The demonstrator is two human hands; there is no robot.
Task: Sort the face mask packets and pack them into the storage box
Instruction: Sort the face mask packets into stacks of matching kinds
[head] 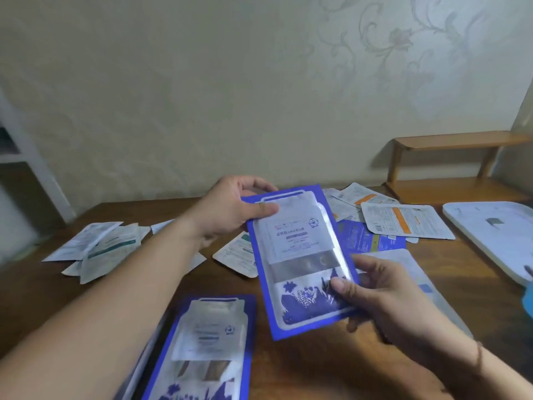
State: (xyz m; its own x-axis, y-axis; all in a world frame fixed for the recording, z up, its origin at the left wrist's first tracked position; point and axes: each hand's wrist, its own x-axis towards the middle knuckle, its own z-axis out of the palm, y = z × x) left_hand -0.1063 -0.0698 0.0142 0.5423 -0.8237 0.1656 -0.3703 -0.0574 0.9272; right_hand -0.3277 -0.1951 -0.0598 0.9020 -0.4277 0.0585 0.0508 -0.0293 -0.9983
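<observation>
Blue packet (300, 261), both hands gripping, aloft

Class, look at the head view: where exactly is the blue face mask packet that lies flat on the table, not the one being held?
The flat blue packet lies at the bottom centre on the wooden table, beside the left forearm and below-left of the held blue packet.

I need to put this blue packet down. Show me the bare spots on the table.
Bare wood lies between the near blue packet and the right hand. More lies left, between the green-striped packets and the left forearm. The far right is crowded: orange-striped packets, then the white tray.
</observation>
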